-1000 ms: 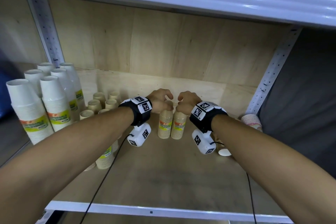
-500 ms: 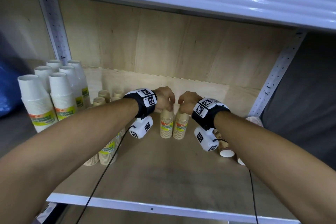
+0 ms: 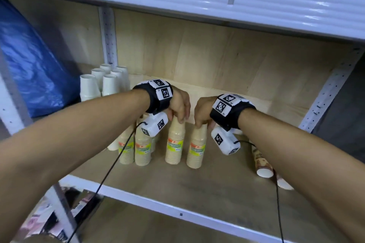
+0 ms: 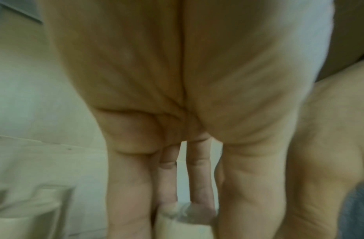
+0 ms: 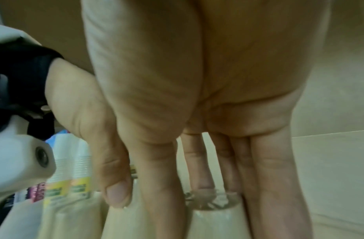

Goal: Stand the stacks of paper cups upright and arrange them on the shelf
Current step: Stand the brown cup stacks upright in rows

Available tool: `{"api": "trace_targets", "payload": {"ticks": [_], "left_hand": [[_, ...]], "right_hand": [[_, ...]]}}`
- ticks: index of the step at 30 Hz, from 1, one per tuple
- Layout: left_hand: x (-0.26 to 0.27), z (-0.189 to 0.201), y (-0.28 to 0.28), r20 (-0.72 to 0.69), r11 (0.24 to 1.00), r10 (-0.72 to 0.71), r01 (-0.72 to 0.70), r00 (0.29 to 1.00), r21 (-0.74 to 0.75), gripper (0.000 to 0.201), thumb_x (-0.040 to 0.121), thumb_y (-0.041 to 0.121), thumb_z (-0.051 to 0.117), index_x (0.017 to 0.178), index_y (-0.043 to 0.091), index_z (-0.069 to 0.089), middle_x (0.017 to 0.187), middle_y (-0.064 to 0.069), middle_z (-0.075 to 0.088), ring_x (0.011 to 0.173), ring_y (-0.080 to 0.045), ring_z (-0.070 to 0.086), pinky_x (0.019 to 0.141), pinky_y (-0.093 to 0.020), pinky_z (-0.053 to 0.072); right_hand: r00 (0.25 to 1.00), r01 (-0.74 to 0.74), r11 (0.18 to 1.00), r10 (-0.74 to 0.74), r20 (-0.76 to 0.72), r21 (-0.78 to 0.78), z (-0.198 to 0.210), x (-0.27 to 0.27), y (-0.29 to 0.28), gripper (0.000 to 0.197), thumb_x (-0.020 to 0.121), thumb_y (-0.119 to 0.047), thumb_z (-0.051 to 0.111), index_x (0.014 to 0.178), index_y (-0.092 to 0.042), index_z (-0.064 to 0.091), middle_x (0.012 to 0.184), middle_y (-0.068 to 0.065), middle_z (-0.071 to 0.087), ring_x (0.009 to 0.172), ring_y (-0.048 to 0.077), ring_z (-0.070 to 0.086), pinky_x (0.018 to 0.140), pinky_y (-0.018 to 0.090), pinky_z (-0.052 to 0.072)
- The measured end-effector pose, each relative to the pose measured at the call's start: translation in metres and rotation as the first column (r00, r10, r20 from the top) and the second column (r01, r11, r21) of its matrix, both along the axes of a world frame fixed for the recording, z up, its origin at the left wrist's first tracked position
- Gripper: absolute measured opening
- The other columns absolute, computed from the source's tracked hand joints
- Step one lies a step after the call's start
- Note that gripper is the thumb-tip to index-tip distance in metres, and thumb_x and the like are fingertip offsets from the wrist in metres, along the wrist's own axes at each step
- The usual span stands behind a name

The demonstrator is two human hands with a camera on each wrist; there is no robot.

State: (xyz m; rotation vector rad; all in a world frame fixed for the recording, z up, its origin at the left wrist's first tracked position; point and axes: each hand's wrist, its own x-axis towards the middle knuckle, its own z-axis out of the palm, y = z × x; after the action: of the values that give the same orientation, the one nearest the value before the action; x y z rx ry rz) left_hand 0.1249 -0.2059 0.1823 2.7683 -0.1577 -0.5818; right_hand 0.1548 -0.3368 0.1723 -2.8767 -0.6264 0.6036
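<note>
Two tan paper cup stacks with green-and-orange labels stand upright side by side mid-shelf in the head view. My left hand [image 3: 180, 120] grips the top of the left tan stack [image 3: 175, 144], and my right hand [image 3: 200, 124] grips the top of the right tan stack [image 3: 197, 149]. The left wrist view shows my fingers [image 4: 199, 174] and thumb reaching down around a cup stack's top [image 4: 185, 226]. In the right wrist view my fingers [image 5: 201, 166] close around the wrapped top of the right stack [image 5: 215, 223]. My left hand's thumb [image 5: 115, 194] rests on the neighbouring stack.
More tan stacks [image 3: 142, 150] stand just left of the held pair, and white cup stacks [image 3: 102, 83] stand at the back left. Patterned cup stacks [image 3: 262, 165] lie on their sides at the right, partly behind my right forearm. A white shelf edge [image 3: 177, 211] runs across the front.
Both hands have kept their grip on the two tan stacks. The pair now stands closer to the tan stacks on the left. My head view has shifted.
</note>
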Motion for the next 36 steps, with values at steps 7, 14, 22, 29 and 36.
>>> {"api": "trace_targets", "payload": {"ticks": [7,14,22,29,36], "left_hand": [[-0.057,0.011,0.036,-0.016,0.996,0.089,-0.089,0.996,0.000,0.024,0.080,-0.001,0.075,0.099,0.011,0.066,0.092,-0.013,0.059,0.065,-0.016,0.061,0.053,-0.025,0.058],[-0.103,0.005,0.078,-0.034,0.977,0.213,-0.213,0.976,0.011,0.030,0.077,-0.001,0.077,0.102,0.008,0.064,0.101,-0.017,0.058,0.084,-0.026,0.062,0.067,-0.031,0.061],[-0.127,-0.008,0.109,0.002,0.951,0.306,-0.305,0.952,0.045,0.041,0.075,0.003,0.080,0.112,0.001,0.063,0.114,-0.023,0.065,0.095,-0.033,0.067,0.077,-0.038,0.061],[-0.128,-0.028,0.116,0.058,0.945,0.327,-0.328,0.943,0.004,0.040,0.076,0.003,0.080,0.111,0.003,0.062,0.118,-0.022,0.063,0.091,-0.028,0.067,0.076,-0.036,0.061],[-0.128,-0.028,0.118,0.084,0.945,0.325,-0.319,0.942,-0.078,0.031,0.076,0.002,0.079,0.102,0.008,0.063,0.116,-0.019,0.063,0.089,-0.023,0.065,0.078,-0.036,0.061]], "right_hand": [[0.989,-0.117,0.993,0.118,-0.085,0.009,0.010,-0.046,0.048,0.035,0.070,-0.013,0.084,0.099,0.002,0.071,0.069,0.009,0.062,0.074,0.027,0.063,0.092,0.049,0.055],[0.968,-0.243,0.968,0.246,-0.056,0.065,0.015,-0.086,0.083,0.022,0.067,-0.016,0.084,0.080,-0.006,0.070,0.060,0.006,0.064,0.055,0.024,0.064,0.069,0.034,0.058],[0.953,-0.302,0.946,0.301,0.027,0.120,-0.006,-0.103,0.114,0.038,0.064,-0.022,0.087,0.090,0.001,0.072,0.069,0.007,0.065,0.063,0.025,0.064,0.075,0.043,0.059],[0.954,-0.299,0.945,0.294,0.057,0.130,-0.019,-0.099,0.127,0.032,0.063,-0.023,0.089,0.083,-0.005,0.071,0.073,0.008,0.068,0.061,0.024,0.066,0.076,0.044,0.061],[0.957,-0.287,0.942,0.291,0.002,0.171,-0.019,-0.092,0.130,0.027,0.065,-0.017,0.087,0.048,-0.012,0.067,0.047,0.002,0.065,0.041,0.017,0.064,0.049,0.027,0.054]]}}
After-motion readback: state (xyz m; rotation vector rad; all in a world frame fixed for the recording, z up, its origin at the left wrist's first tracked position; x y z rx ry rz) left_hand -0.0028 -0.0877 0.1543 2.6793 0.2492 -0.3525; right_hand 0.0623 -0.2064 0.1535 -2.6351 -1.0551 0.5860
